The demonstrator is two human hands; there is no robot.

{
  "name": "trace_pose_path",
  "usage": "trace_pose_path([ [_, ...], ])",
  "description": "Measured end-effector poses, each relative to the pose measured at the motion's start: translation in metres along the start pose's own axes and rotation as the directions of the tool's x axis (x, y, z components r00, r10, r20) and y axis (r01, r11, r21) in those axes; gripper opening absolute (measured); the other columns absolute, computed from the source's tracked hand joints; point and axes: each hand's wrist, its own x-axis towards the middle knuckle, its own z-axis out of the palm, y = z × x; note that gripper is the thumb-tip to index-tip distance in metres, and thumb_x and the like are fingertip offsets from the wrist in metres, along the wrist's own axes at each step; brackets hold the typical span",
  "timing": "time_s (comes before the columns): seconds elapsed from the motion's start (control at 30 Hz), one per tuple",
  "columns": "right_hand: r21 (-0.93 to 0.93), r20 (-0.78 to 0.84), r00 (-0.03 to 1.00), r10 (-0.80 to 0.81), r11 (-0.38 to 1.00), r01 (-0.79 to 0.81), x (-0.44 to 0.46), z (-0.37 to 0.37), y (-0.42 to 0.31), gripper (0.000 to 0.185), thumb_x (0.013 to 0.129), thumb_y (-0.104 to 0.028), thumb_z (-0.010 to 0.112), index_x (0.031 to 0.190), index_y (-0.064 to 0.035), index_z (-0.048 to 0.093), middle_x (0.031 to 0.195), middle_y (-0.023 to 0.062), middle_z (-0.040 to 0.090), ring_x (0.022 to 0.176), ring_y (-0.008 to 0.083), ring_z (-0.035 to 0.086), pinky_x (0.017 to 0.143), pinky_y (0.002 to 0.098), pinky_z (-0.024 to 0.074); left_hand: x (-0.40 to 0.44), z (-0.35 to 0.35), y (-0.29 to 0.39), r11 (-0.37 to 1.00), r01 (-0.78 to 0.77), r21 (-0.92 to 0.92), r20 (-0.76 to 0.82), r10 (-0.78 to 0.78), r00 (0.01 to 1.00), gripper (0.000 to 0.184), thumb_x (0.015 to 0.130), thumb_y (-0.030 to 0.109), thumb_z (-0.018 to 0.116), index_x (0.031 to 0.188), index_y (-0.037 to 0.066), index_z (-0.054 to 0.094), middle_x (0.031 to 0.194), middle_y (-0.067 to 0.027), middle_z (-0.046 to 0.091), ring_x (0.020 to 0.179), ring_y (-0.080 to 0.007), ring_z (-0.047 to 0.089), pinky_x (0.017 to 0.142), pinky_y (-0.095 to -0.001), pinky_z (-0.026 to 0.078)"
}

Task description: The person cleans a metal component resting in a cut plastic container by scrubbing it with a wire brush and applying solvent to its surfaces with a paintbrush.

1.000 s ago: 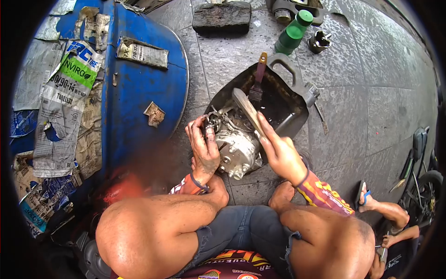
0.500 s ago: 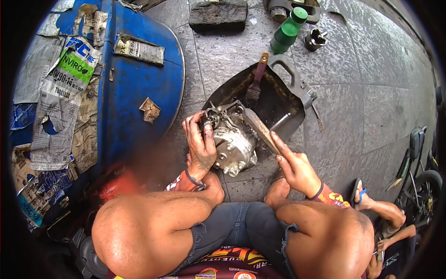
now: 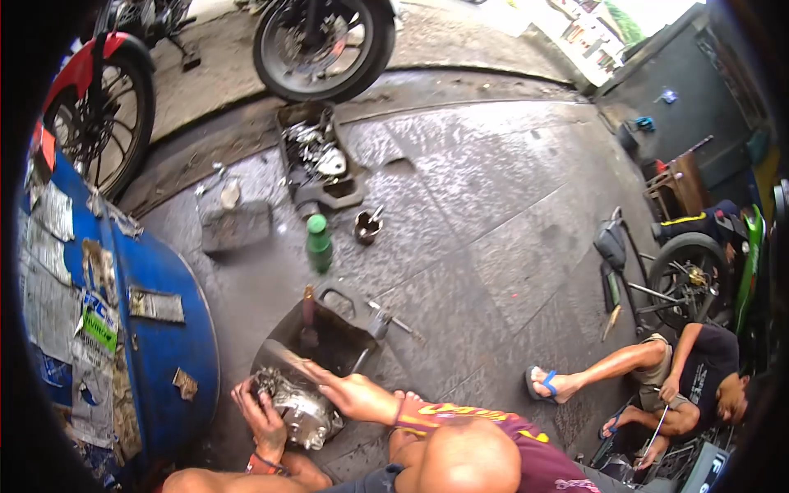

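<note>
My left hand (image 3: 263, 421) is wrapped round the left side of a greasy metal engine casing (image 3: 306, 417), which sits at the near edge of a cut-open black plastic container (image 3: 349, 338). My right hand (image 3: 362, 398) grips a flat, worn, brownish stick-like tool (image 3: 289, 360). Motion blurs that tool, and its far part lies over the top of the casing; whether it touches there I cannot tell. A paintbrush (image 3: 309, 316) leans in the container, handle upward. Another metal tool lies partly over the container's right side.
Beyond the container stand a green bottle (image 3: 319, 246), a small metal cup (image 3: 367, 228), a dark block (image 3: 237, 228) and a parts tray (image 3: 316, 156). A blue drum (image 3: 177, 345) is at left. On the right, a person (image 3: 699, 370) sits near a motorcycle wheel (image 3: 690, 275).
My view has swung up and to the right, bringing motorcycles and the seated person into sight. Both hands stay at the casing, and the tool in my right hand has become blurred.
</note>
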Motion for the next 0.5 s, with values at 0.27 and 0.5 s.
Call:
trace_pose_path([
  [0.27,-0.007,0.001,0.996,-0.094,0.996,0.094,-0.032,-0.018,0.005,0.063,0.104,-0.02,0.054,0.161,-0.0206,0.028,0.076,0.0286,0.064,0.059,0.0445,0.064,0.06,0.0525,0.0525,0.005,-0.001,0.011,0.999,0.0,-0.046,-0.013,0.0,1.0,0.035,0.093,0.016,0.051,0.12,-0.006,0.052,0.11,-0.0251,0.054,0.102,-0.043,0.049,0.095,-0.0527,0.038],
  [0.5,-0.142,-0.124,0.991,-0.051,0.989,0.033,0.024,-0.006,0.008,0.068,0.095,-0.015,0.058,0.159,-0.0192,0.033,0.067,0.031,0.063,0.06,0.0489,0.064,0.062,0.0589,0.055,0.004,-0.001,0.013,1.0,0.02,-0.017,-0.015,-0.02,1.0,0.034,0.095,0.013,0.051,0.123,-0.006,0.052,0.114,-0.0254,0.054,0.106,-0.0428,0.049,0.098,-0.051,0.038],
])
